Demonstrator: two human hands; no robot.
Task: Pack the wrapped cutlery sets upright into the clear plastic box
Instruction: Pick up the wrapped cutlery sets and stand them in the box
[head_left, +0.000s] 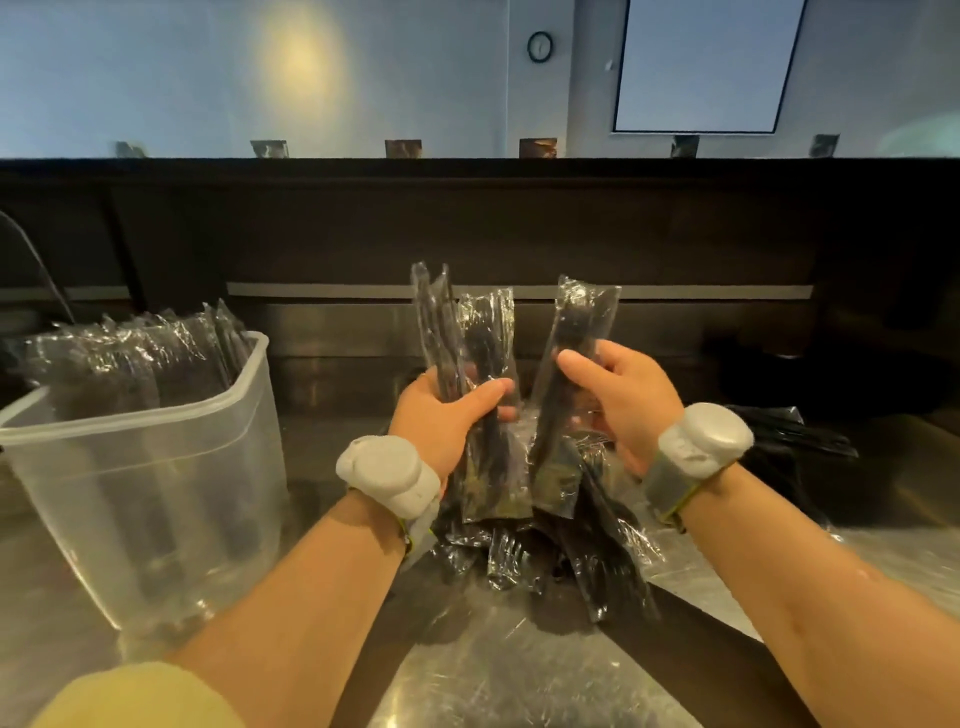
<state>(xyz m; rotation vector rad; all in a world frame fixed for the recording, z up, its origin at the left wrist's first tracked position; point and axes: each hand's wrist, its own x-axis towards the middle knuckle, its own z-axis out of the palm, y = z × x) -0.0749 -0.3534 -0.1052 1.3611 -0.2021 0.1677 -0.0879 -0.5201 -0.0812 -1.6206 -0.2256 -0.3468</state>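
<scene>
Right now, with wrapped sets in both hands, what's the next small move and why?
Probably slide the single set in the right hand into the bundle in the left hand. Both are held upright, close together above the loose pile, and the clear box, already part-filled with standing sets, sits on the left hand's side, so one merged bundle could go in together.

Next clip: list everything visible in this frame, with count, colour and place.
clear plastic box: one, clear, left on counter
boxed sets: many, black, upright at the box's far side
loose sets: a pile, black, counter centre
bundle of sets: a few, black, upright above the pile
single set: one, black, upright beside the bundle
black bag: one, counter right
wall clock: one, black-rimmed, back wall
screen: one, pale, back wall right
cards: six, dark, along the ledge
left hand: grips the bundle
right hand: grips the single set
</scene>
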